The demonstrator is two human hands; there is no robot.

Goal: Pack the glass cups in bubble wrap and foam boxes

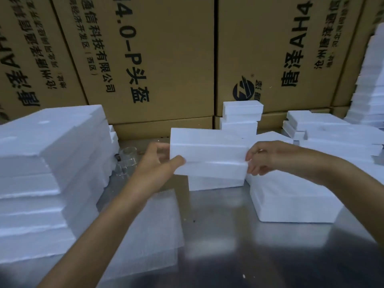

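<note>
I hold the closed foam box (208,154) between my two hands, lifted a little above another foam piece (215,182) on the steel table (239,242). My left hand (154,163) grips the left end, with the thumb curled across the front seam and the fingers behind. My right hand (262,157) pinches the right end with bent fingers. The box is in two halves, one upon the other, and the seam between them runs under both thumbs.

I think the danger is at this seam. If my grip is not equal on both ends, the halves can slide apart or open, and what is inside may fall on the steel. Foam is also soft, so too hard a press can break a corner. I cannot see inside the box, so I cannot tell if a cup is there.

Some glass cups (127,161) stand uncovered on the table, near my left wrist and just beside the big stack of foam lids (47,163); my arm can knock them. A sheet of bubble wrap (153,229) lies flat under my left forearm, with nothing on it. A larger foam box (295,200) sits under my right forearm, closed as far as I can see. More foam pieces (240,119) stand behind, before the cardboard cartons (166,59).
</note>
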